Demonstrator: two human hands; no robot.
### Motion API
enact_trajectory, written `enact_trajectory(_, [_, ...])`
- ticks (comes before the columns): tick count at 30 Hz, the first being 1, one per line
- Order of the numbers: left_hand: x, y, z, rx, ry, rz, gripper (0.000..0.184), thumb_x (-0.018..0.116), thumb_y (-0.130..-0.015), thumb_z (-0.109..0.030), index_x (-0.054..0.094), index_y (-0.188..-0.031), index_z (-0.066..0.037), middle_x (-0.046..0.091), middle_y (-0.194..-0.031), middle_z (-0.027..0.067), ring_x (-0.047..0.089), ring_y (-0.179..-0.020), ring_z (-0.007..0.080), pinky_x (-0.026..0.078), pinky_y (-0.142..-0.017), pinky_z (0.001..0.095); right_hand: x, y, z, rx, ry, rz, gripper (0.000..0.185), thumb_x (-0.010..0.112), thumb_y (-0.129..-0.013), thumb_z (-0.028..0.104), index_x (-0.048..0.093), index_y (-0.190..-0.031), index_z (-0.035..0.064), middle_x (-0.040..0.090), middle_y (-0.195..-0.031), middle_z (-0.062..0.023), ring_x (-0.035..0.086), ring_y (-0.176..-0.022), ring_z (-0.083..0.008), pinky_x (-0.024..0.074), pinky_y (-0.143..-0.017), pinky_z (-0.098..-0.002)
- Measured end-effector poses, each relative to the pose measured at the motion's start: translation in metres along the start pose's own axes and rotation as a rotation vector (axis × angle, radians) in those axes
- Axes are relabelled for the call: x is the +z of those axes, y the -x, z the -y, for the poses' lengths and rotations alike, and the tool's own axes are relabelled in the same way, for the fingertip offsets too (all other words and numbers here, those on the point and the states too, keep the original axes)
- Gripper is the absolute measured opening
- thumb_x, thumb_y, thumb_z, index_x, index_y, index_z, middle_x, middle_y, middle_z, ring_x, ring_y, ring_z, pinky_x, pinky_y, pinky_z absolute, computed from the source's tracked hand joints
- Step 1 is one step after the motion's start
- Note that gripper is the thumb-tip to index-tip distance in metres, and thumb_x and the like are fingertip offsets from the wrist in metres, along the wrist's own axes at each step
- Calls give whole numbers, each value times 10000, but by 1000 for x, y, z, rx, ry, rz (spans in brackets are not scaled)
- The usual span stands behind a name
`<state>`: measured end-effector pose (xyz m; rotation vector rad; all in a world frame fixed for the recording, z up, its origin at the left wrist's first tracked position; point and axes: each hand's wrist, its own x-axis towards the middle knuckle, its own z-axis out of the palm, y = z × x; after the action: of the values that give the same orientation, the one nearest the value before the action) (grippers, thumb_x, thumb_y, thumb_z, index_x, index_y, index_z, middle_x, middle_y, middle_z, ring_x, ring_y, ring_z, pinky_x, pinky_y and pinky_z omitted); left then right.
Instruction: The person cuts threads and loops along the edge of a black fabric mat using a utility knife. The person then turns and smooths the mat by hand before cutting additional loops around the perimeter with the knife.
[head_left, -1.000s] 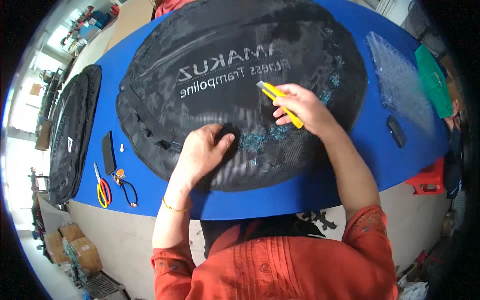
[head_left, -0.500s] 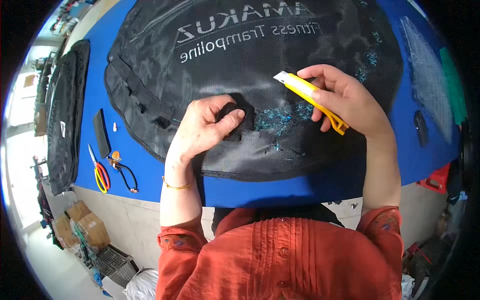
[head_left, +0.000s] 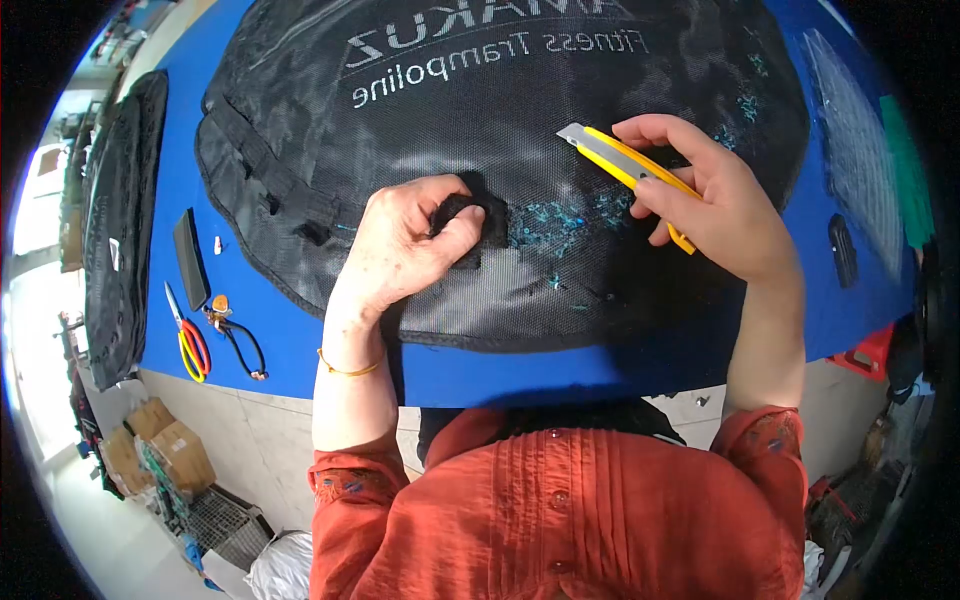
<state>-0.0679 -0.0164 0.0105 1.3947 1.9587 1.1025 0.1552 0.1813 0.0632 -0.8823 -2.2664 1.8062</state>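
Observation:
A black mesh trampoline mat (head_left: 480,120) with mirrored white lettering lies on the blue table. My left hand (head_left: 415,235) is closed on a folded black fabric strap (head_left: 490,215) at the mat's near part. Right of that strap, teal thread scraps (head_left: 560,225) are scattered over the mesh. My right hand (head_left: 715,200) grips a yellow utility knife (head_left: 620,160) above the mat, its blade out and pointing up and left. The knife is apart from the strap.
On the blue table (head_left: 480,378) at left lie red-and-yellow scissors (head_left: 193,348), a dark flat block (head_left: 189,260) and a black-handled tool (head_left: 240,340). A stack of black mats (head_left: 125,230) is at far left. Clear plastic sheeting (head_left: 860,140) and a black object (head_left: 843,250) lie at right.
My right hand has shifted slightly right, and the knife has rolled so its grey slide side shows. The mat appears slightly further left and up. My left hand keeps its hold on the strap.

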Motion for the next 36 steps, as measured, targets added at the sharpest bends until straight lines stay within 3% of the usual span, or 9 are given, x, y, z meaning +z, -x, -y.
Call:
enact_trajectory(9, [-3, 1, 1, -59, 43, 53, 211, 699, -872, -174, 608, -793, -2, 501, -575, 92, 461, -524, 115, 394, -505, 325, -14, -2, -8, -218, -67, 206, 587, 753, -919, 191, 495, -1429, 57, 610, -1213, -67, 642, -940, -109, 570, -797, -256])
enact_trajectory(15, [-3, 1, 1, -112, 126, 76, 214, 697, -880, -176, 612, -793, 0, 507, -576, 77, 458, -528, 105, 392, -504, 314, -6, -10, -12, -407, -176, 190, 762, 790, -863, 41, 402, -1518, 84, 583, -1327, -98, 617, -1022, -128, 534, -940, -260])
enact_trajectory(17, [-3, 1, 2, -93, 109, 74, 213, 695, -883, -174, 612, -793, 0, 510, -577, 73, 459, -530, 101, 392, -504, 312, -3, -16, -19, -430, -234, 114, 746, 794, -866, 54, 414, -1507, 80, 597, -1304, -97, 623, -998, -124, 537, -931, -257])
enact_trajectory(18, [-4, 1, 2, -75, 91, 69, 213, 693, -886, -173, 612, -792, 0, 513, -578, 68, 460, -533, 97, 391, -504, 309, 2, -21, -24, -464, -258, 18, 689, 788, -892, 144, 449, -1483, 47, 639, -1238, -129, 618, -841, -91, 545, -753, -207])
enact_trajectory(19, [-4, 1, 2, -74, 92, 69, 213, 693, -886, -173, 612, -792, 0, 513, -578, 68, 460, -533, 97, 391, -504, 309, 2, -20, -24, -464, -258, 17, 689, 788, -892, 144, 449, -1483, 47, 639, -1238, -129, 618, -841, -91, 545, -753, -207])
enact_trajectory(21, [-5, 2, 1, -103, 102, 89, 215, 695, -887, -176, 613, -791, -2, 515, -578, 65, 466, -536, 94, 392, -504, 309, 3, -18, -21, -336, -245, -45, 638, 798, -886, 127, 487, -1439, 62, 669, -1138, -34, 613, -970, -81, 528, -880, -235])
enact_trajectory(28, [-2, 2, -1, -98, 34, 75, 246, 720, -885, -207, 623, -782, -6, 552, -585, 65, 483, -539, 97, 401, -509, 311, 27, -20, -29, -463, -182, -96, 562, 786, -904, 163, 516, -1386, 55, 662, -1044, -10, 616, -958, -77, 523, -869, -230])
enact_trajectory(31, [1, 2, -11, -75, 71, 36, 268, 742, -881, -239, 639, -788, -9, 583, -597, 89, 536, -534, 124, 431, -524, 327, 27, -20, -31, -459, -139, -127, 545, 778, -914, 164, 515, -1379, 56, 670, -1063, -23, 622, -967, -88, 533, -851, -230])
enact_trajectory(36, [6, 3, -8, 20, -111, -2, 234, 745, -861, -251, 661, -819, -37, 632, -720, 149, 644, -649, 325, 496, -608, 398, 32, -21, -32, -400, -245, -109, 493, 747, -938, 151, 516, -1362, 56, 680, -1081, -48, 625, -862, -83, 539, -746, -213])
